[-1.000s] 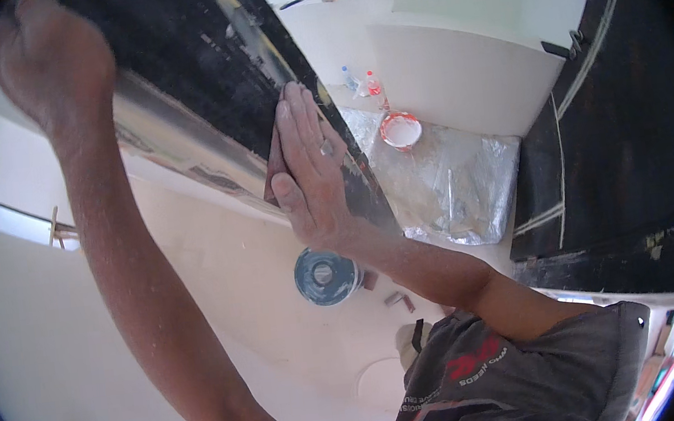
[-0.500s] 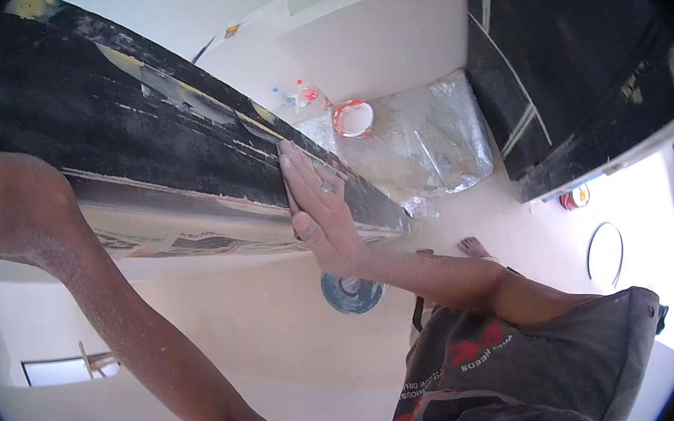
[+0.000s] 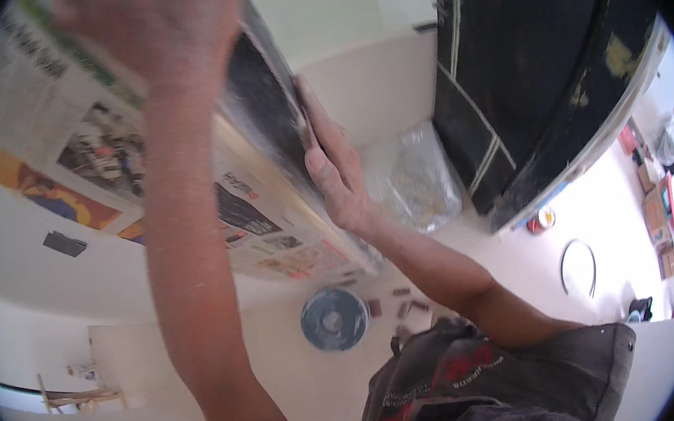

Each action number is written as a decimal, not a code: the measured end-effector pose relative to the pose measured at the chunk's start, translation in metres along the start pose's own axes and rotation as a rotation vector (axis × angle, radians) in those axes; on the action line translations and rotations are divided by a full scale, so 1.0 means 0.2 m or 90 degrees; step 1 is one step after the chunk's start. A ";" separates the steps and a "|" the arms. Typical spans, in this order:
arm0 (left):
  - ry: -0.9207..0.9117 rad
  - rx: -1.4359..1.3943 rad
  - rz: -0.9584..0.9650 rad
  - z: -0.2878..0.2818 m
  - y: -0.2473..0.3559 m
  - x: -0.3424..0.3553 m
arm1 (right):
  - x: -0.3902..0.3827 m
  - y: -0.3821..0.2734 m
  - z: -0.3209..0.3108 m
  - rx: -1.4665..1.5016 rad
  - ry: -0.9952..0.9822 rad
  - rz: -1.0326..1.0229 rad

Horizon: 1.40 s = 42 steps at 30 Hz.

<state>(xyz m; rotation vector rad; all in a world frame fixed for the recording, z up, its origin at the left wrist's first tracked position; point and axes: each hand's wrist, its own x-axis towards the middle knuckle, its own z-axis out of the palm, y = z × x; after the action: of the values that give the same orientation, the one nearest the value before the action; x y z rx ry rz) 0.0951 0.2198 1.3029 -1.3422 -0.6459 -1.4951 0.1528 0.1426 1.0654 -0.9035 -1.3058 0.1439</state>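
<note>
A tall door-like panel slants across the left and middle; newspaper (image 3: 105, 153) covers its broad face, and its narrow edge (image 3: 262, 83) is scuffed black. My left hand (image 3: 161, 23) is over the upper part of this panel, blurred and partly cut off by the top of the picture, so its fingers cannot be made out. My right hand (image 3: 339, 165) lies along the black edge with its fingers stretched out and its thumb apart. Pale dust coats the fingers. Whether something thin lies between them and the panel is hidden.
A blue-grey round tub (image 3: 334, 319) stands on the floor below, beside several small dark blocks (image 3: 413, 308). Clear plastic sheeting (image 3: 416, 181) lies beyond the panel. A large black panelled surface (image 3: 526, 51) rises at right, near a red can (image 3: 541, 219) and a hose loop (image 3: 578, 267).
The panel now shows its newspaper face more and its black edge less. My left hand has moved up and right, from the far left. My right hand has turned more upright along the edge.
</note>
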 end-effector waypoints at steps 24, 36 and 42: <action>-0.477 -0.285 -1.027 -1.70 0.04 -1.87 | 0.62 -0.54 0.15 -0.730 -0.043 -0.392; -0.442 -0.368 -0.971 -1.64 -0.08 -1.89 | 0.70 -0.55 0.10 -0.741 -0.107 -0.481; -0.543 -0.386 -0.948 -1.54 -0.12 -1.84 | 1.32 -0.94 0.01 -0.847 0.097 -0.628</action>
<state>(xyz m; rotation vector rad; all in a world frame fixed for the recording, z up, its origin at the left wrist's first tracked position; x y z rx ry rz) -0.0913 0.0736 0.8850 -2.1414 -2.2056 -2.2926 0.1598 0.1680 1.3880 -1.1518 -1.4953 -1.6915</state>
